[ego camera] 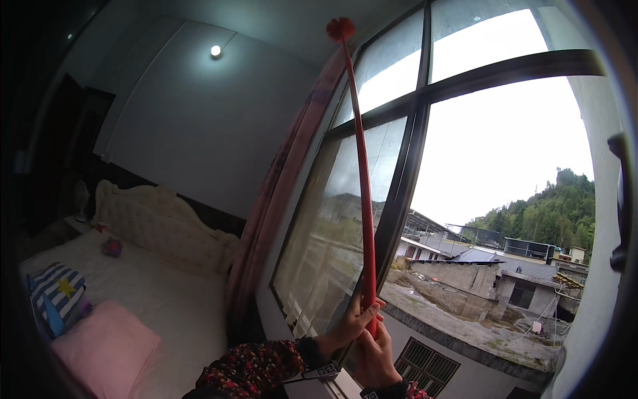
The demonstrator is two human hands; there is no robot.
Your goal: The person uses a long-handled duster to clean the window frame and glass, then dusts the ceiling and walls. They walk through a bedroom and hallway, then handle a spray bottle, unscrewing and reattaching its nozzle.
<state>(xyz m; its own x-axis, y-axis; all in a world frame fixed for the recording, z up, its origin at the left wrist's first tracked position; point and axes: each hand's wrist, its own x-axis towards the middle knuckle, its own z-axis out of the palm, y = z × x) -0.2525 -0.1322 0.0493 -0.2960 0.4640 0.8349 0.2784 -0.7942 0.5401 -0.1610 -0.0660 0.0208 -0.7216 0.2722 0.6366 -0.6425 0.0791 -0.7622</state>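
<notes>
A long red pole (366, 209) rises from my hands toward the ceiling, with a round red bristle brush head (341, 30) at its far tip. My left hand (350, 324) is wrapped around the pole near its lower end. Just below it, my right hand (381, 355) grips the pole's bottom. The brush head is up by the ceiling, above the top of the pink curtain (279, 184); whether it touches anything I cannot tell. Behind the pole stands a dark-framed window (416, 102), with glass panes on the left side.
On the left is a bed (184, 299) with a tufted cream headboard (159, 224), a pink pillow (107, 346) and a striped cushion (62, 292). A lit lamp (215, 52) is on the wall. Beyond the window lie rooftops (473, 254) and a wooded hill (553, 209).
</notes>
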